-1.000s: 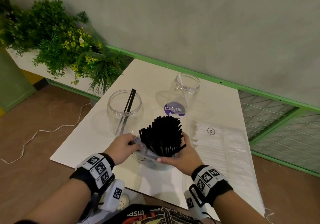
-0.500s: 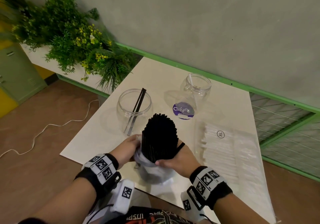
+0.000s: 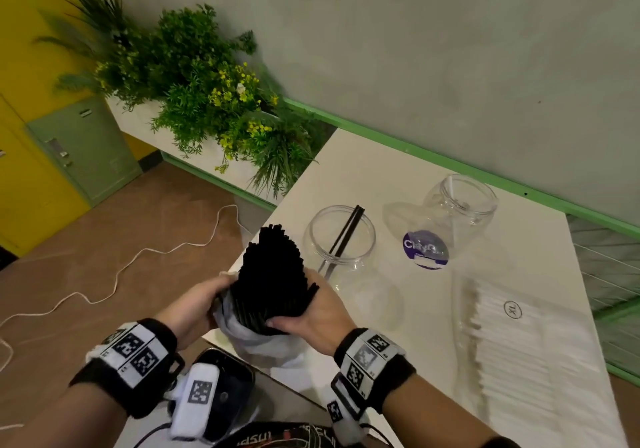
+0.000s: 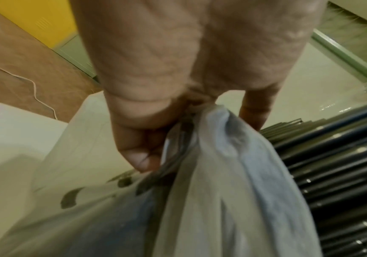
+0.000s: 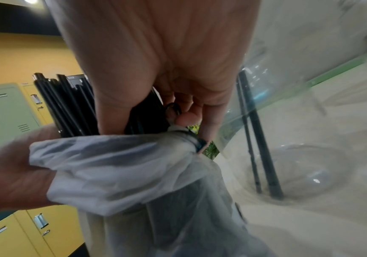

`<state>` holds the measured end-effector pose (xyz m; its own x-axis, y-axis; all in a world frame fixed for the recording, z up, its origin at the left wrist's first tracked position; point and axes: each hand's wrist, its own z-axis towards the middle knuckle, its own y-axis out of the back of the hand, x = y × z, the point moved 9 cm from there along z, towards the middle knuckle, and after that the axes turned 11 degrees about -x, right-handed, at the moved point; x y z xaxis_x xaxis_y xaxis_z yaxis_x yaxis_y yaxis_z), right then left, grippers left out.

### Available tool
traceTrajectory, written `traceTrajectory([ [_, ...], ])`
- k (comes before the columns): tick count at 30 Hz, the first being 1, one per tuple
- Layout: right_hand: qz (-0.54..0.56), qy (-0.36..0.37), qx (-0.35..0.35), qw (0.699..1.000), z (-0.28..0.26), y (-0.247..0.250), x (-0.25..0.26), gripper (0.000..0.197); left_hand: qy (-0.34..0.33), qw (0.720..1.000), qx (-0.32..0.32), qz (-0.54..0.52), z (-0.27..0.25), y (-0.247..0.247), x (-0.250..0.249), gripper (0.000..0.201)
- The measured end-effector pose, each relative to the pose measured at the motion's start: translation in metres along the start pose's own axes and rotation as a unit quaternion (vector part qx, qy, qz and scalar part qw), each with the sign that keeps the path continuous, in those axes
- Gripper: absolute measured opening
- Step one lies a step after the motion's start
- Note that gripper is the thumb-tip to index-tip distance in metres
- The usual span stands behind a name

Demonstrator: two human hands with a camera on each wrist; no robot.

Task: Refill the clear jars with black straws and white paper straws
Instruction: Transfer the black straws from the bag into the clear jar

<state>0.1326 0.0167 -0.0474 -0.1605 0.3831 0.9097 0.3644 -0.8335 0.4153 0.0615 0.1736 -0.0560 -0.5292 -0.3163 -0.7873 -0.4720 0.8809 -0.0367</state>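
Note:
A thick bundle of black straws (image 3: 273,274) stands half out of a thin plastic bag (image 3: 263,340) over the table's near left corner. My left hand (image 3: 207,295) pinches the bunched bag rim (image 4: 200,156) beside the straws (image 4: 332,173). On the other side, my right hand (image 3: 298,312) grips the bundle (image 5: 68,107) just above the bag (image 5: 134,165). Just behind stands a wide clear jar (image 3: 341,236) holding two black straws (image 5: 259,139). A second clear jar (image 3: 460,205) with a purple label stands further right. A clear pack of white paper straws (image 3: 519,343) lies at the right.
The white table (image 3: 363,170) sits against a wall with a green ledge. Leafy plants (image 3: 207,101) crowd its far left corner. A white cord (image 3: 138,260) trails over the brown floor, and yellow and green lockers (image 3: 69,143) stand at the left.
The bundle has risen further out of the bag, which has slid down around its base. Both hands and the bundle have shifted left, toward the table's corner.

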Motion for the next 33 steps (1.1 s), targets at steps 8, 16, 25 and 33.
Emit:
traceTrajectory([
  [8, -0.085, 0.066, -0.03, 0.994, 0.025, -0.021, 0.018, 0.081, -0.028, 0.999, -0.031, -0.004, 0.024, 0.016, -0.024, 0.027],
  [16, -0.117, 0.083, -0.07, 0.987, 0.034, -0.015, 0.03, 0.072, -0.044, 0.998, 0.002, -0.036, 0.038, 0.01, -0.039, 0.027],
  [25, -0.147, 0.113, -0.049, 0.981, 0.024, 0.002, 0.041, 0.09, -0.027, 1.0, -0.012, -0.008, 0.057, 0.015, -0.032, 0.028],
  [33, -0.194, 0.083, -0.084, 0.974, 0.032, -0.013, 0.051, 0.081, -0.08, 0.997, 0.011, -0.015, 0.055, 0.005, -0.031, 0.023],
])
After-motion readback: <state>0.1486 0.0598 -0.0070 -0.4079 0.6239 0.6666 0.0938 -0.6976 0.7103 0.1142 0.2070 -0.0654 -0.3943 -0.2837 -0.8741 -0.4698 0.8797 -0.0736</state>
